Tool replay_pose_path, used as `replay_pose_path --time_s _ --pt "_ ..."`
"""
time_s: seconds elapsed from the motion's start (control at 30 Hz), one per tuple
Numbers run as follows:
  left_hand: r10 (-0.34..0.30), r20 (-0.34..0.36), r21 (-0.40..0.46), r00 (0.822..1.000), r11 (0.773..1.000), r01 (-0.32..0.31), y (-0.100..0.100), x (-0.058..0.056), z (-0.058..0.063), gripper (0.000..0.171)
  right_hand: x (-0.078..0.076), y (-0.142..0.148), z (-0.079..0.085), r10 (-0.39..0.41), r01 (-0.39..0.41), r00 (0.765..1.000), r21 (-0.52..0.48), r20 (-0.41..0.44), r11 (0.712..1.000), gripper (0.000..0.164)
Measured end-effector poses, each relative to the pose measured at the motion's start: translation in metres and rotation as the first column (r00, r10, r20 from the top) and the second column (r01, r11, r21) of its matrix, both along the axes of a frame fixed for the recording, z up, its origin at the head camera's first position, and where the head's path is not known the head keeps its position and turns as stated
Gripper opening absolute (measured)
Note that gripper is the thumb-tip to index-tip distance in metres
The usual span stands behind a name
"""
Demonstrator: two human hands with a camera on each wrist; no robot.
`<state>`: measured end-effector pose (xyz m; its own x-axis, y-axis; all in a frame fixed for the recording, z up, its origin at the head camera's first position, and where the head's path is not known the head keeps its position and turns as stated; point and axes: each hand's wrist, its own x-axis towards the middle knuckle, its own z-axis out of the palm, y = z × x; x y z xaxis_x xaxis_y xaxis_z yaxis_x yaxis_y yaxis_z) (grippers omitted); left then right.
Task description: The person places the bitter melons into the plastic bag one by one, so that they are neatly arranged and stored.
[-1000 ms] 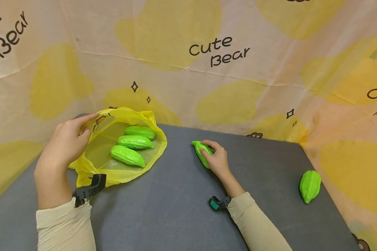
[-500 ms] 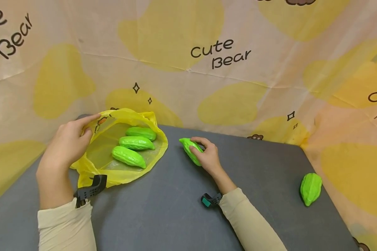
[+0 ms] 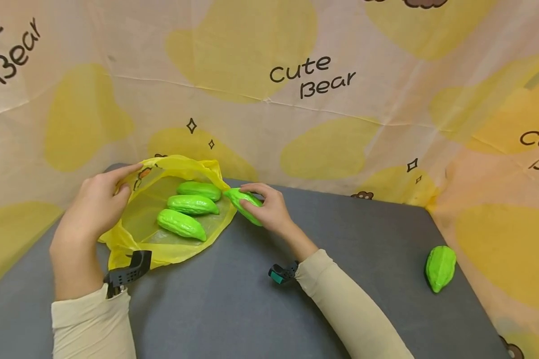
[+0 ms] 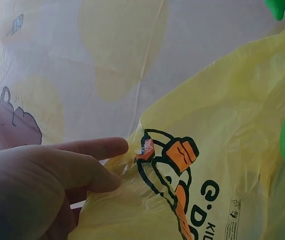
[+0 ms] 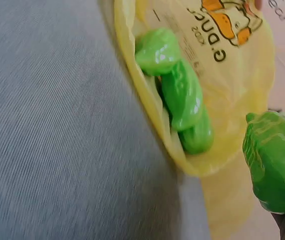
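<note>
A yellow plastic bag (image 3: pixel 172 254) lies with its mouth spread toward me, and three bright green bitter melons (image 3: pixel 192 204) rest side by side inside it. My left hand (image 3: pixel 91 207) pinches the bag's rim at the left, its index finger extended beside a printed duck in the left wrist view. At the bag's right rim, my right hand (image 3: pixel 271 209) grips another bitter melon (image 3: pixel 237 198) between thumb and fingers, raised off the table, its stem end pointing at the mouth. The right wrist view shows this held bitter melon (image 5: pixel 275 162) just outside the bag.
One more bitter melon (image 3: pixel 440 269) lies near the table's right edge. The dark grey table (image 3: pixel 224 299) is backed by a cream and yellow printed cloth (image 3: pixel 251 124) at the rear and sides.
My right hand has carried its bitter melon leftward across the table, up to the bag's right rim. My left hand keeps its hold on the bag, which stays in place.
</note>
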<state>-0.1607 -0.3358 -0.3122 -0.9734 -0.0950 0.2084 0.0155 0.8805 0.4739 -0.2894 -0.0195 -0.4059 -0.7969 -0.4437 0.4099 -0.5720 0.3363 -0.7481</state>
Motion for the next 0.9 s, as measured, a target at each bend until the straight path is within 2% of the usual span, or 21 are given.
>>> replay_pose_path --time_s 0.23,0.5,0.77,0.9 --pt "-0.009 -0.021 -0.006 1.0 1.0 0.009 -0.001 0.0 0.003 0.055 0.002 -0.027 0.011 0.089 -0.087 0.995 0.048 -0.036 0.995 0.025" --pt "-0.001 -0.033 -0.01 0.999 1.0 0.001 -0.001 0.001 0.005 0.055 -0.001 -0.057 0.02 0.153 -0.139 0.985 0.161 -0.078 0.977 0.029" --pt "0.003 -0.023 0.001 1.0 1.0 -0.003 0.0 0.002 0.006 0.055 -0.006 -0.078 0.024 0.237 -0.221 0.97 0.214 -0.05 0.951 0.031" --pt "0.001 0.005 0.002 1.0 1.0 -0.001 0.001 0.003 0.003 0.055 -0.01 -0.087 0.021 0.275 -0.261 0.961 0.223 -0.031 0.939 0.03"
